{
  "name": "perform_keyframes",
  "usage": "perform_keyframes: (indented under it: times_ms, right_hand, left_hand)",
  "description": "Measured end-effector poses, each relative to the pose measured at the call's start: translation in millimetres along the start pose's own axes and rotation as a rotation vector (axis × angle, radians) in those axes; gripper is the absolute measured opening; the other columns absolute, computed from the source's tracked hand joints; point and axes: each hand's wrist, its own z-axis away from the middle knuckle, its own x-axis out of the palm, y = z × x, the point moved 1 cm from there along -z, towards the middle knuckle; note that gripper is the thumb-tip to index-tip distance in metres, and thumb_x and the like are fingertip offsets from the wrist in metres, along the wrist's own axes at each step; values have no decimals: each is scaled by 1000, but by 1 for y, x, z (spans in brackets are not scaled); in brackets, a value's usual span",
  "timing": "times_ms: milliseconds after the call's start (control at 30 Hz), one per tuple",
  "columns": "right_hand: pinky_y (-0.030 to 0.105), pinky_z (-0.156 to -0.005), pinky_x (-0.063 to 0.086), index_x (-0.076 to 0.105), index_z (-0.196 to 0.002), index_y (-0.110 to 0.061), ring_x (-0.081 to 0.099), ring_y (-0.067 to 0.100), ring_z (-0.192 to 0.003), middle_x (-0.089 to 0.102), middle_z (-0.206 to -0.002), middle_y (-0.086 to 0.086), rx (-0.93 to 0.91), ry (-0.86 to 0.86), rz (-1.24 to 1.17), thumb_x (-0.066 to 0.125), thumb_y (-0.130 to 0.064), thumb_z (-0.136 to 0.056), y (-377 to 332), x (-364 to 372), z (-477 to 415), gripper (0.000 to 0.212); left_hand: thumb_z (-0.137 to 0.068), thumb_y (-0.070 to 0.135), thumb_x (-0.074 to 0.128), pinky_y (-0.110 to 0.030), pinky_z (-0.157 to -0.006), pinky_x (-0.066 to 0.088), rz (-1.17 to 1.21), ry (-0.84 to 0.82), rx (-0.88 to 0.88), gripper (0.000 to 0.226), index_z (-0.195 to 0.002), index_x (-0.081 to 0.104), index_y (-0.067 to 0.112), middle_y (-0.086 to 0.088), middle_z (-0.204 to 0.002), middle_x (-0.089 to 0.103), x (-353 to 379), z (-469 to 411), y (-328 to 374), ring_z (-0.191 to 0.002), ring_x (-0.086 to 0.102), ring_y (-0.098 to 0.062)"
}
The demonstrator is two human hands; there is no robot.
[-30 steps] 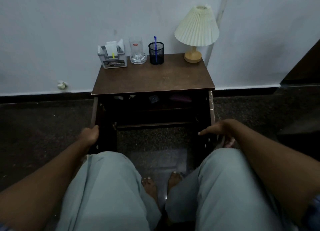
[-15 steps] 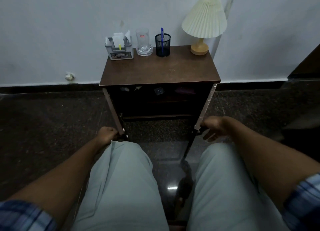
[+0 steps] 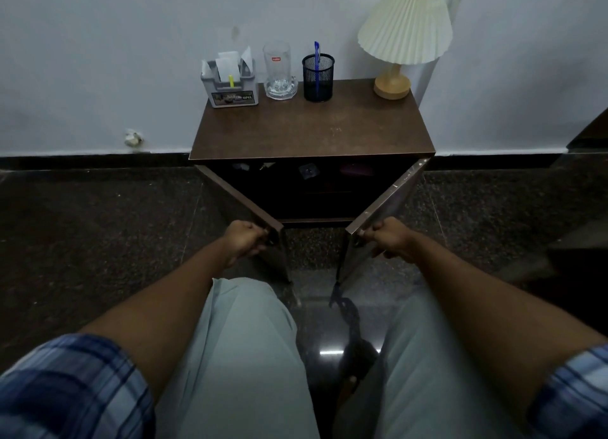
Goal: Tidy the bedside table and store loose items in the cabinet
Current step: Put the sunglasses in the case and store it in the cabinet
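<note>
A dark brown bedside table [image 3: 312,132] stands against the wall with a cabinet below. Its two doors are half swung in. My left hand [image 3: 245,239] grips the edge of the left door [image 3: 240,201]. My right hand [image 3: 388,238] grips the edge of the right door [image 3: 391,198]. Small loose items [image 3: 307,170] lie on the dark upper shelf inside. On the top, along the back, stand a grey organiser [image 3: 229,83] with papers, a glass mug [image 3: 279,71], a black mesh pen cup [image 3: 317,76] with a blue pen, and a cream lamp [image 3: 403,33].
Dark speckled floor [image 3: 98,224] spreads on both sides of the cabinet. My knees in pale trousers [image 3: 243,340] fill the foreground. A crumpled white scrap [image 3: 132,138] lies by the skirting at left. A dark furniture edge [image 3: 589,132] juts in at the right.
Both doors have swung inward from wide open to half shut, my hands moving with their edges toward each other. The view has pulled back and tilted up.
</note>
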Motion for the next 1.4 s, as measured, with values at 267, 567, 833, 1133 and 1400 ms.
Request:
perform_keyframes:
  times_ms: [267, 567, 833, 1133, 1400]
  right_hand:
    - [25, -46, 44, 68, -84, -2, 57, 15, -51, 63, -70, 6, -38, 62, -98, 64, -20, -98, -20, 17, -32, 23]
    - [49, -73, 60, 70, -78, -2, 66, 24, -62, 66, -70, 9, -72, 197, -176, 68, -28, -95, -40, 40, -85, 31]
    - [51, -86, 59, 60, -62, -12, 73, 34, -79, 72, -82, 21, -75, 313, -173, 67, -27, -96, -71, 46, -122, 37]
    - [48, -90, 57, 59, -55, -13, 74, 34, -87, 76, -84, 18, -46, 401, -178, 69, -32, -93, -85, 48, -148, 43]
    - [39, -84, 57, 57, -52, -14, 72, 31, -84, 65, -64, 5, -43, 462, -178, 69, -32, -93, -90, 50, -160, 46]
  left_hand:
    - [-97, 22, 67, -23, -62, 53, 103, -3, -10, 11, -90, 65, 13, -17, -103, 74, 26, -39, 24, -73, 68, -16]
    - [-94, 21, 69, -24, -61, 50, 244, 113, -32, 20, -78, 58, 17, -11, -91, 69, 54, -76, 54, -68, 65, -18]
    - [-91, 23, 73, -31, -70, 56, 312, 183, -38, 21, -75, 60, 18, -11, -93, 72, 63, -105, 73, -79, 71, -24]
    - [-89, 24, 75, -29, -61, 55, 338, 266, -61, 23, -73, 60, 17, -9, -85, 73, 70, -124, 90, -68, 70, -20]
    - [-88, 25, 77, -27, -55, 54, 371, 270, -79, 21, -78, 61, 16, -8, -86, 72, 69, -130, 99, -71, 72, -22]
